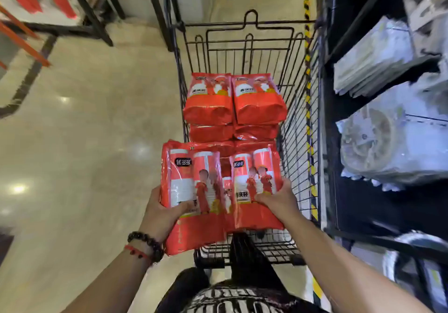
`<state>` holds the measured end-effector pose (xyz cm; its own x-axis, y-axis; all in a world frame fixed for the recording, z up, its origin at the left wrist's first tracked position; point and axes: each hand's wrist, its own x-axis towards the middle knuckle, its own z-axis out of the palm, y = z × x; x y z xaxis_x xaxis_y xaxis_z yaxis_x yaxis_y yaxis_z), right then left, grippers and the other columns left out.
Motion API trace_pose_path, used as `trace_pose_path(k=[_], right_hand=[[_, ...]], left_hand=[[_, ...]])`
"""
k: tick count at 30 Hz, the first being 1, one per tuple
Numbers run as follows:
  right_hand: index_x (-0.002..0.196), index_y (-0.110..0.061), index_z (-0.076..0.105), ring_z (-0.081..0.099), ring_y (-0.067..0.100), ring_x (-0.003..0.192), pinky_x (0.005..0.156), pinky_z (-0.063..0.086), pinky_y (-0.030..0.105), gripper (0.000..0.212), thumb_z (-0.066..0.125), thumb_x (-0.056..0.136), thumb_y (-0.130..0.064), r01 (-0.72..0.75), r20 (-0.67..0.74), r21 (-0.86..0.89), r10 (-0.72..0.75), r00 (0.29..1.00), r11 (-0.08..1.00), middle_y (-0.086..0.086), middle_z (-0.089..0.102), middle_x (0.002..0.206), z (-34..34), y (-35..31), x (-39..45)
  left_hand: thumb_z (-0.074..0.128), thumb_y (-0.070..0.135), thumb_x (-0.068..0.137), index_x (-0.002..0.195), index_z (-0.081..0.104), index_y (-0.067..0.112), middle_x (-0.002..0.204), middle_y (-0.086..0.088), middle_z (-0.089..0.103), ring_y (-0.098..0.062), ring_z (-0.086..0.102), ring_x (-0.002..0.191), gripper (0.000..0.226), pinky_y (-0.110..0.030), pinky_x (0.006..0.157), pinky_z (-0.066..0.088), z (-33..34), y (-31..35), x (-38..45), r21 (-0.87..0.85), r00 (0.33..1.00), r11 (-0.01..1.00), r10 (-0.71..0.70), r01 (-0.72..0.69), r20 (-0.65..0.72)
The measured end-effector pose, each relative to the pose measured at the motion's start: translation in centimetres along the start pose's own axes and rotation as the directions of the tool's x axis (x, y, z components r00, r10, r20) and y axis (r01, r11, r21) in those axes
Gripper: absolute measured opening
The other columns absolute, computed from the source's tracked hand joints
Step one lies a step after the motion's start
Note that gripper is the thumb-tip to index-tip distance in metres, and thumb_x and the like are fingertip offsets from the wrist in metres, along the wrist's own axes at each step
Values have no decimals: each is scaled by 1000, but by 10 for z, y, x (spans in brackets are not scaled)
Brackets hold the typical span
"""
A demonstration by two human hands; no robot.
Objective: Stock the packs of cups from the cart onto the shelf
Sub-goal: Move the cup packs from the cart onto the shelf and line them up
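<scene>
Nearest, the left hand grips the left pack by its outer edge — thumb laid across the printed front, the other fingers hidden behind the film, so the pack stands upright against the palm with most of its length above and below the grip. A bead bracelet sits on that wrist. Just to the right, the right hand holds the right pack at its lower right side; its fingers curl over the front face and the thumb cannot be seen. The two packs touch or overlap at the middle, between the hands, and something red and printed shows in the gap, possibly a third pack — I cannot tell.

Both held packs hang over the near end of the cart, apparently lifted clear of the load, though where their lower ends rest is hidden.

Beyond the fingertips, the stack of red packs remains in the basket, two side by side on top and at least one more layer beneath. So the stocking looks well short of finished.

Farther right of the right hand, the shelf holds clear-wrapped goods; no red pack shows there in view, so how many are already placed I cannot judge.
</scene>
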<state>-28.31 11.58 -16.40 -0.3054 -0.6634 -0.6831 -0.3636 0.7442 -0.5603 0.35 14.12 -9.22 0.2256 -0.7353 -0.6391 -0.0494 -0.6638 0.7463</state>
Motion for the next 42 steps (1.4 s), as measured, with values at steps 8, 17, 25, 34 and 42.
trace_pose_path(k=[8,17,25,34,42], right_hand=[[121,-31,54,71,13,89,83,57,38,84,86,45,-49,55,-411,186,27,911,981,-12,73,98,-33,60,-113],[113,-39,46,65,5,85,76,48,28,73,92,58,-27,93,-696,419,254,672,903,-23,63,93,-37,125,-270],[119,-35,47,66,5,92,89,54,36,78,92,57,-20,193,-808,529,421,412,826,-13,67,106,-37,189,-380],[123,-36,46,66,11,96,82,51,33,80,93,60,-23,263,-798,602,568,199,754,-13,66,108,-17,273,-506],[128,-35,45,66,6,94,81,53,32,81,91,61,-26,336,-775,617,624,103,712,-18,65,105,9,347,-610]], left_hand=[[91,21,44,111,53,18,96,-2,68,-16,68,78,77,-27,59,51,14,17,-18,52,945,981,165,-186,283],[86,43,32,114,54,28,99,5,69,-15,67,85,89,-35,73,54,50,15,-80,238,792,899,168,-367,586],[87,33,40,117,56,15,98,5,68,-8,66,83,85,-17,65,48,93,5,-162,174,553,820,195,-545,810],[90,30,45,114,52,25,105,-4,70,-22,70,91,79,-41,81,56,118,-36,-271,87,328,792,148,-605,933],[87,4,64,121,51,14,100,-5,69,-14,66,78,68,-27,62,52,115,-107,-375,21,212,772,149,-636,966]])
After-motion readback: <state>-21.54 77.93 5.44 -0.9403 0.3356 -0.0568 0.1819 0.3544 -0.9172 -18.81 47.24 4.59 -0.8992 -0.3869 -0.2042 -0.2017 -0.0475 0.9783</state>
